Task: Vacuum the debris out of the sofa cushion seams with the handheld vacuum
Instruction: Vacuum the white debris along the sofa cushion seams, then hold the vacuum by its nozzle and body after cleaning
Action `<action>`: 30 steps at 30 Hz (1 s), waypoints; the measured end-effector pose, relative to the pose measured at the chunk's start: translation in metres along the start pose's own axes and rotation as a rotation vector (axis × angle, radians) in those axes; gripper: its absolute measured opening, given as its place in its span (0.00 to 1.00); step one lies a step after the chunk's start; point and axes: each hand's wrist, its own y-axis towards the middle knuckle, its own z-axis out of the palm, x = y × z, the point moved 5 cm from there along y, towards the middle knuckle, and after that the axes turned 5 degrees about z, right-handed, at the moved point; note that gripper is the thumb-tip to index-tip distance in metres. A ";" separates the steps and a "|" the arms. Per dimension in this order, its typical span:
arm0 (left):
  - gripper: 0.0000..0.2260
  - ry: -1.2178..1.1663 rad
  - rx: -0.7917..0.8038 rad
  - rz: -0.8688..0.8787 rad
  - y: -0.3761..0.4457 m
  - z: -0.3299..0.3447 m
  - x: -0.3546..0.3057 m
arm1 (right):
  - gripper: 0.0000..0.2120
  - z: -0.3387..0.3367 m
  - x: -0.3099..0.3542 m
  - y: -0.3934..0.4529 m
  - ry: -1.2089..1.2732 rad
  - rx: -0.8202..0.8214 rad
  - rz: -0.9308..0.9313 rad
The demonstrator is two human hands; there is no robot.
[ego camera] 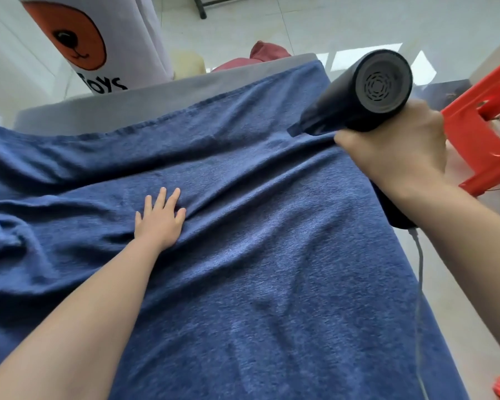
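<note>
Right hand [399, 148] grips the black handheld vacuum [358, 96], nozzle near the blue cover [272, 284]; flat, empty left hand [160, 217] should keep folds taut.

Glossy pale tiled floor [243, 27] reflects daylight; a red plastic stool [485, 134] stands right, a white toy bag [104, 39] behind.

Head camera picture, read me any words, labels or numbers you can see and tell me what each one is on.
"Toys", its T partly cut off: black letters on the white bag with the orange bear face, top left.
No readable text on the vacuum, blue cover or red stool.
</note>
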 end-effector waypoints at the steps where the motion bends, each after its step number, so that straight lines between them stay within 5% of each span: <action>1: 0.24 -0.015 0.011 -0.001 -0.004 -0.002 0.001 | 0.13 -0.005 -0.003 -0.001 0.010 -0.018 0.009; 8: 0.29 -0.080 0.267 0.059 -0.039 -0.017 -0.001 | 0.15 -0.040 -0.008 -0.027 0.046 0.030 0.068; 13: 0.35 -0.197 0.313 0.174 -0.105 -0.060 -0.045 | 0.16 -0.089 0.012 -0.060 0.131 0.137 0.124; 21: 0.42 -0.519 -0.057 0.537 -0.269 -0.209 -0.136 | 0.11 -0.219 0.083 -0.136 0.304 0.265 0.056; 25: 0.44 -0.650 -0.309 0.701 -0.349 -0.282 -0.144 | 0.09 -0.275 0.106 -0.194 0.469 0.324 0.164; 30: 0.36 -0.522 -0.490 0.886 -0.430 -0.325 -0.128 | 0.04 -0.312 0.128 -0.272 0.686 0.447 0.249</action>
